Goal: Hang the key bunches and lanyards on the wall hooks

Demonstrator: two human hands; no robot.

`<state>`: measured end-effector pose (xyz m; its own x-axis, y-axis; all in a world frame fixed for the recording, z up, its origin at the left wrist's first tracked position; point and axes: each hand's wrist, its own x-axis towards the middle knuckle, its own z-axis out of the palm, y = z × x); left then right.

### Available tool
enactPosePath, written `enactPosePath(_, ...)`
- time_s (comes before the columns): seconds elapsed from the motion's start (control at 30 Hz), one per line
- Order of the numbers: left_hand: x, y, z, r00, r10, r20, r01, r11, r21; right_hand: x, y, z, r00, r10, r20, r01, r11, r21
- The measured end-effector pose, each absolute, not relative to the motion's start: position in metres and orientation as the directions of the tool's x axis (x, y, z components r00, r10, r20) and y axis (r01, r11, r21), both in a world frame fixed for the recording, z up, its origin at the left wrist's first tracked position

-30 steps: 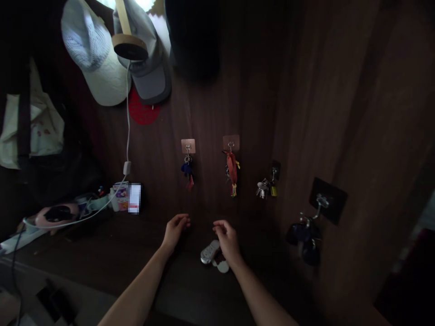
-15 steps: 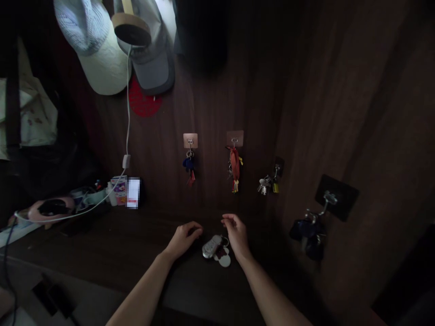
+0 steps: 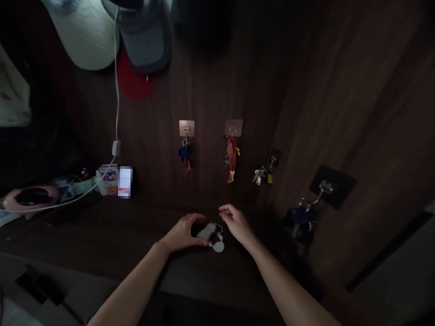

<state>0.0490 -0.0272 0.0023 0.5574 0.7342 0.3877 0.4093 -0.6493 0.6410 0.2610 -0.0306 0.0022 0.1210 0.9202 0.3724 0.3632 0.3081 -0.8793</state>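
A silvery key fob [image 3: 205, 232] lies on the dark wooden shelf, with a metal ring and a small bunch of white and dark red tags [image 3: 218, 246] beside it. My left hand [image 3: 185, 233] is at the fob's left, thumb and fingers parted around it; whether they touch it I cannot tell. To the right of the ring, my right hand [image 3: 237, 225] hovers with its fingers stretched out and holds nothing.
Key bunches hang from wall hooks: blue keys [image 3: 184, 152], a red strap bunch [image 3: 231, 154], silver keys [image 3: 260, 175] and dark keys [image 3: 303, 224]. A lit phone [image 3: 125, 182], a small box [image 3: 108, 179] and a white cable [image 3: 117, 104] are left. Caps [image 3: 146, 47] hang above.
My left hand has opened and moved in around the key fob. My right hand stays near the ring, its fingers straighter. The whole view has shifted slightly.
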Motion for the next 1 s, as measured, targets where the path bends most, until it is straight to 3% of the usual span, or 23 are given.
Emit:
enactPosePath(0.27,0.050,-0.030,0.002,0.568,0.722,0.394,0.429,-0.669,0.608,0.270,-0.050,-0.019,0.195,0.866,0.460,0.456,0.335,-0.824)
enactPosePath(0.57,0.054,-0.030,0.005,0.502,0.778,0.377,0.413,-0.599,0.687,0.264,-0.052,-0.022,0.083,0.893,0.443,0.607,0.307,-0.733)
enactPosePath(1.0,0.046,-0.020,-0.001,0.422,0.814,0.400,0.407,-0.564,0.718,0.264,-0.055,-0.024,-0.074,0.886,0.457,0.817,0.317,-0.482)
